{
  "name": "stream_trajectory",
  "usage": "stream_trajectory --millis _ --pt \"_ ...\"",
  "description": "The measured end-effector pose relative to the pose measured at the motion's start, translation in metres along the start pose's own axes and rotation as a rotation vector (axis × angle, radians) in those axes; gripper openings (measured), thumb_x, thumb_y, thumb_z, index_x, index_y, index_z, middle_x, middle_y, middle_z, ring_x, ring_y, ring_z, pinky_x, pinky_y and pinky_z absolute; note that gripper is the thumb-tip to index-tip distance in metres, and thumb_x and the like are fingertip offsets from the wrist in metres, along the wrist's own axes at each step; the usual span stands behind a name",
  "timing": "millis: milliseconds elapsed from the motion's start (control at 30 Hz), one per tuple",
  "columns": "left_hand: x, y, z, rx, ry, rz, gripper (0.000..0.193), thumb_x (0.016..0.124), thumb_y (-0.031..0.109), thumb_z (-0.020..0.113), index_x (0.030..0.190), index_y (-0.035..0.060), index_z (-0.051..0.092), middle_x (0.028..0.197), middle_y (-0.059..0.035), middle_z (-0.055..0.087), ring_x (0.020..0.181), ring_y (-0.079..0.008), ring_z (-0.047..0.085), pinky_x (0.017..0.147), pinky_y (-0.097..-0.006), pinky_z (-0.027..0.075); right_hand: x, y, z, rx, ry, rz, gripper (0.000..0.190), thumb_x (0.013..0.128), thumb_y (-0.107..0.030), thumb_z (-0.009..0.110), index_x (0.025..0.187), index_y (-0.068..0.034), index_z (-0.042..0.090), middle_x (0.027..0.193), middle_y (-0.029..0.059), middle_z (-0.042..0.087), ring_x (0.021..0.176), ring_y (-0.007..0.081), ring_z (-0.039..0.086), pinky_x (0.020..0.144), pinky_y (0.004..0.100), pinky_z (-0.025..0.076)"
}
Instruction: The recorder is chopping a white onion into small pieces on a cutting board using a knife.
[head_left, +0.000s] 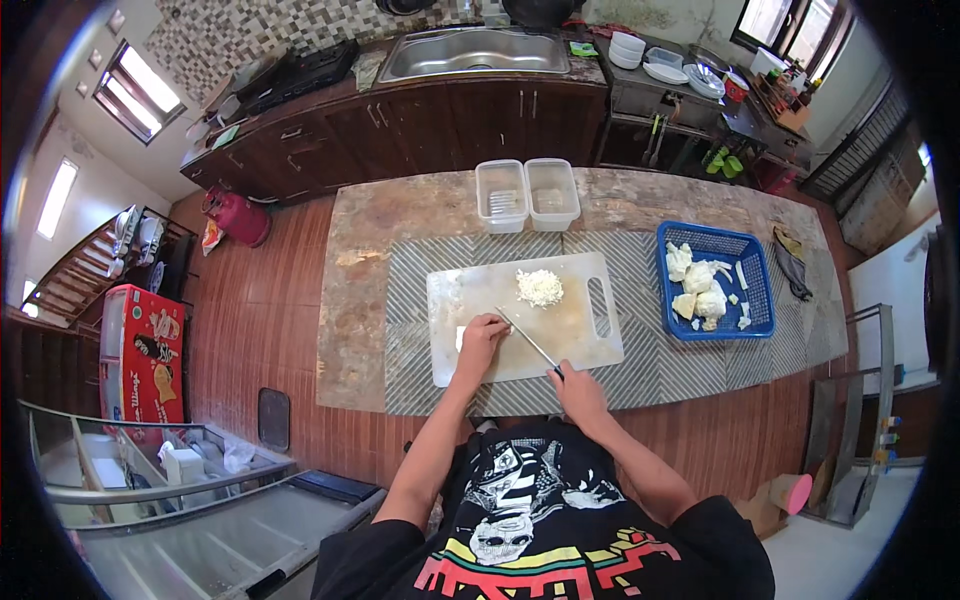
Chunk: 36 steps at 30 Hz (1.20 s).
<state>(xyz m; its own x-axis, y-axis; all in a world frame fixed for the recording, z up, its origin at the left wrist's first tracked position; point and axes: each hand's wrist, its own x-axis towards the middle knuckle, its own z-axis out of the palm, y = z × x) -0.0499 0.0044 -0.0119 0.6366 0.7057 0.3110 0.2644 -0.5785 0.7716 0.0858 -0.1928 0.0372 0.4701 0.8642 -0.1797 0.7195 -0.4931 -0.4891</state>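
Note:
My right hand (579, 391) grips the dark handle of a kitchen knife (531, 342), its blade slanting up and left across a white plastic cutting board (555, 360). Beside the blade's far half, my left hand (484, 341) rests with fingers bent together on the board. It seems to pinch a small white piece, mostly hidden by the fingers. Another white piece (460, 337) shows just left of that hand. Farther up the board lies a mound of finely chopped white vegetable (539, 288). A few loose bits lie near the blade.
Two clear plastic containers (501, 217) stand side by side beyond the board. To the right, a blue plastic basket (716, 334) holds white vegetable chunks (700, 277), possibly cabbage or cauliflower. A dark cloth-like item (792, 262) lies past it on the table (360, 300).

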Motion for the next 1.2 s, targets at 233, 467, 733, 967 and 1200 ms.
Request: stream_trajectory --millis 233,467,733,967,1200 --pt "0.001 -0.002 0.003 -0.004 0.002 0.009 0.013 0.078 0.004 0.075 0.090 0.0009 0.075 0.091 -0.0128 0.070 0.086 -0.0300 0.066 0.076 -0.0369 0.054 0.010 -0.004 0.013 -0.066 -0.017 0.027 0.035 0.099 -0.040 0.056 0.098 -0.005 0.056 0.070 0.0250 0.066 0.068 0.0461 0.068 0.059 0.0553 0.054" --pt "0.001 -0.002 0.002 -0.010 0.002 -0.014 0.012 0.078 0.006 0.076 0.089 0.0009 0.075 0.091 -0.0126 0.069 0.086 -0.0298 0.066 0.076 -0.0372 0.053 0.005 -0.003 0.009 -0.048 -0.021 0.014 0.035 0.099 -0.041 0.056 0.100 -0.006 0.056 0.069 0.0240 0.066 0.067 0.0450 0.068 0.058 0.0542 0.054" --pt "0.002 0.003 -0.002 -0.016 -0.003 -0.014 0.011 0.078 0.005 0.074 0.088 0.0013 0.075 0.091 -0.0126 0.070 0.088 -0.0291 0.066 0.078 -0.0367 0.054 -0.005 0.017 -0.005 -0.065 0.049 0.048 0.035 0.100 -0.040 0.055 0.096 -0.005 0.056 0.067 0.0235 0.065 0.067 0.0469 0.066 0.057 0.0562 0.053" --pt "0.002 0.002 -0.002 -0.017 -0.008 -0.018 0.011 0.078 0.004 0.074 0.088 0.0001 0.074 0.090 -0.0127 0.069 0.088 -0.0296 0.066 0.079 -0.0370 0.053 -0.001 -0.005 -0.003 -0.015 -0.045 0.041 0.035 0.099 -0.039 0.056 0.100 -0.004 0.056 0.069 0.0265 0.064 0.068 0.0483 0.065 0.059 0.0578 0.051" --pt "0.002 0.001 0.000 -0.052 -0.017 -0.039 0.012 0.078 0.004 0.075 0.089 0.0000 0.074 0.090 -0.0137 0.069 0.088 -0.0306 0.065 0.078 -0.0376 0.053 0.015 -0.007 0.018 -0.067 0.050 -0.035 0.034 0.099 -0.039 0.056 0.099 -0.006 0.055 0.065 0.0238 0.064 0.062 0.0465 0.065 0.053 0.0557 0.052"
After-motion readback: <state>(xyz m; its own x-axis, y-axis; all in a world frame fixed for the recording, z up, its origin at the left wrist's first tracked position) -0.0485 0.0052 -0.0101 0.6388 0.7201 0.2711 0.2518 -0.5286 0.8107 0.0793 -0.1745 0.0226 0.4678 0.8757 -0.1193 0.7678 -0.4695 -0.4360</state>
